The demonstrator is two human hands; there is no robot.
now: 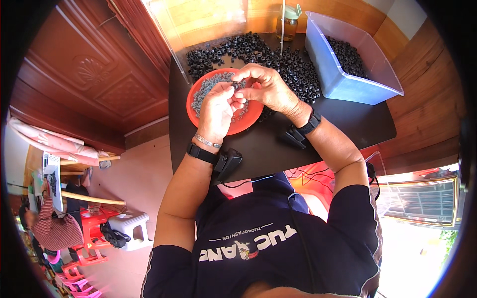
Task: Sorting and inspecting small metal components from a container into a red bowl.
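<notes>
My left hand (pixel 217 110) is raised over an orange-red bowl (pixel 254 117), its thumb and fingers pinching a small round black plastic piece (pixel 235 86). From the right, my right hand (pixel 271 92) meets it, thumb and index finger closed around the same piece. Fingers cover most of the piece, so its details are hidden. Many small grey pieces (pixel 202 93) fill the bowl below; they are too tiny to name. Behind and to the right of the bowl, a heap of similar black pieces (pixel 299 82) spreads over the dark table (pixel 343 121).
A translucent blue bin (pixel 343 87) with more black pieces stands at the right. Behind the heap is a jar with a green lid (pixel 293 20). Both wrists carry black straps with black boxes (pixel 231 161). Far left, another person (pixel 57 231) sits near stools (pixel 130 231).
</notes>
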